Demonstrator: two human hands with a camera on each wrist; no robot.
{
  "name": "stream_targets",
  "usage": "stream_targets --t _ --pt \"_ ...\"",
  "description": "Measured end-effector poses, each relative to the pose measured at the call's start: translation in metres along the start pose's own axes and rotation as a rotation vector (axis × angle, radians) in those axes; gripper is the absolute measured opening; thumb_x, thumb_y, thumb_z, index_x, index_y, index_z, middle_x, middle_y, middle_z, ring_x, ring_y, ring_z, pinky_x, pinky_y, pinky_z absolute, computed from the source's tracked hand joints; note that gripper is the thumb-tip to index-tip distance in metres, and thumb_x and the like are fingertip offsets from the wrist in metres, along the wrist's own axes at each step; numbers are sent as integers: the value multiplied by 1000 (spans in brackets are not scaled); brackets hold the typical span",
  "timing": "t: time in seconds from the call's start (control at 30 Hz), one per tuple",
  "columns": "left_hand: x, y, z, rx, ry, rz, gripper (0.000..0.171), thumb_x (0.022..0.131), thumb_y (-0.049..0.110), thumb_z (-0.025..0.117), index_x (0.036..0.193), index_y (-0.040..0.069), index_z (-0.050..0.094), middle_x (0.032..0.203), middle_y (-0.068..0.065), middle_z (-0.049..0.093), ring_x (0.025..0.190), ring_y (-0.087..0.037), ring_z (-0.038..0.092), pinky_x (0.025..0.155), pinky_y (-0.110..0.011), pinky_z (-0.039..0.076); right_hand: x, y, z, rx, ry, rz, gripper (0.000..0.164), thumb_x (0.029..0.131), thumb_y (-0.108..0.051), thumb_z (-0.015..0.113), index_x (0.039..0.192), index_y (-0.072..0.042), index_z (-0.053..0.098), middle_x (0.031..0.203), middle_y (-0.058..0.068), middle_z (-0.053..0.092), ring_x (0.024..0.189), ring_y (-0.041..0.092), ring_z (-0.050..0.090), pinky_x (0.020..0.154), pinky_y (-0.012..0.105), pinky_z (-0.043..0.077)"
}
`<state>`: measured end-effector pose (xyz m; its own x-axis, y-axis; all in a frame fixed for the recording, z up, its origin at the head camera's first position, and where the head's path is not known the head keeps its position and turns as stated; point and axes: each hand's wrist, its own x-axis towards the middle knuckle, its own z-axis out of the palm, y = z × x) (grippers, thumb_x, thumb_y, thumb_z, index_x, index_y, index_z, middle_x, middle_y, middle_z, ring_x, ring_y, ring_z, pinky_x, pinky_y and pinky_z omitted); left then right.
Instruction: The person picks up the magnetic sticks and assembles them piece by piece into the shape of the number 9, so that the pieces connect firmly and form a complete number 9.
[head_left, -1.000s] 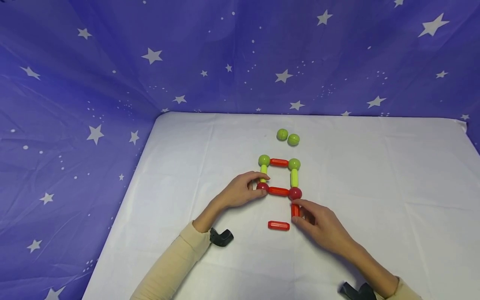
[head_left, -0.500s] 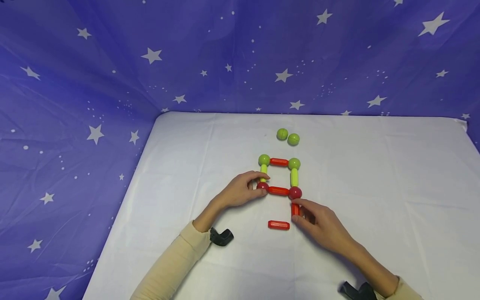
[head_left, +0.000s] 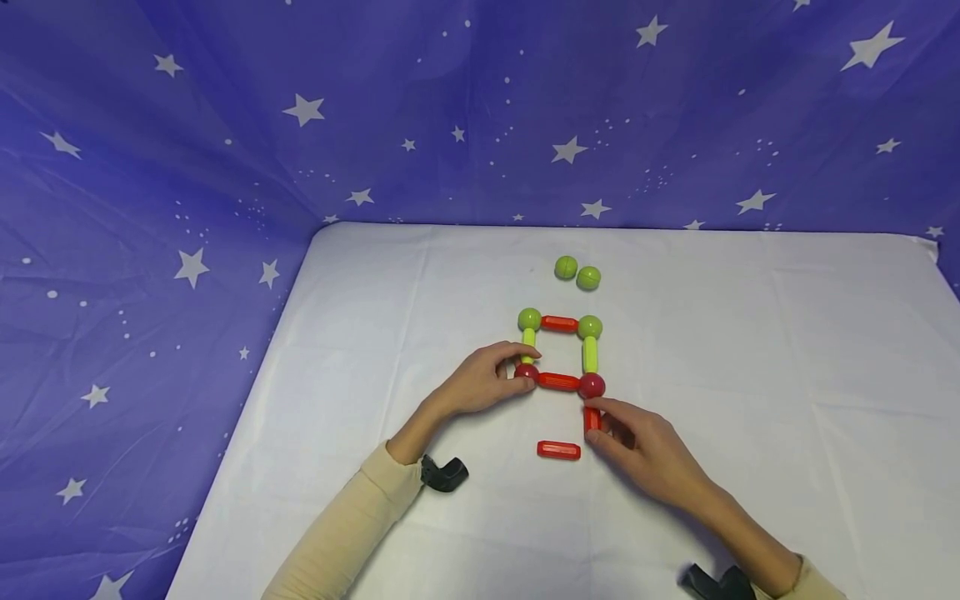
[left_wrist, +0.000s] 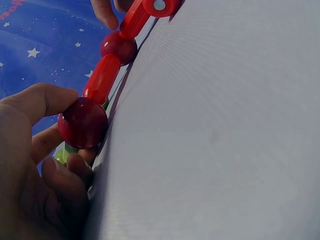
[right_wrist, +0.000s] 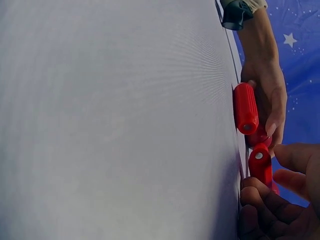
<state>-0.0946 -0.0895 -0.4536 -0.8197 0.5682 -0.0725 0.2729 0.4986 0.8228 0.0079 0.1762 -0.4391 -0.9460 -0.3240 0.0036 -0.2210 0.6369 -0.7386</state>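
Red and yellow-green magnetic rods and balls form a square on the table. With thumb and fingers, my left hand (head_left: 487,379) holds the dark red ball (left_wrist: 83,123) at the square's near left corner. A red rod (head_left: 558,382) runs from there to a second red ball (head_left: 592,386). My right hand (head_left: 645,446) grips another red rod (head_left: 592,421), which points toward me from that second ball; its metal-tipped end shows in the right wrist view. Left of my right fingertips lies a loose red rod (head_left: 558,450), parallel to the square's near side.
Green balls (head_left: 529,319) and a red rod (head_left: 559,324) make the square's far side, with yellow-green rods (head_left: 590,355) along its flanks. Two loose green balls (head_left: 577,272) lie beyond it. White cloth (head_left: 750,350) covers the table; a blue star-patterned curtain (head_left: 480,108) hangs behind.
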Motion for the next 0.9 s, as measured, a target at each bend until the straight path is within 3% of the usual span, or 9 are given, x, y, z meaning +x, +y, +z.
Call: stream_targets --t 0.5,0.9 --pt "0 -2 -1 -22 32 0 46 94 29 67 137 15 58 105 0 56 75 -14 49 65 -27 41 2 7 -1 18 58 -62 37 86 -7 75 122 -8 66 81 -11 58 68 7 50 59 24 44" --pt "1 -5 0 -40 76 1 47 95 32 67 138 14 57 105 0 57 71 -13 50 63 -27 42 5 7 -6 6 80 -32 35 87 -7 74 122 -8 66 82 -9 59 68 10 50 60 25 45"
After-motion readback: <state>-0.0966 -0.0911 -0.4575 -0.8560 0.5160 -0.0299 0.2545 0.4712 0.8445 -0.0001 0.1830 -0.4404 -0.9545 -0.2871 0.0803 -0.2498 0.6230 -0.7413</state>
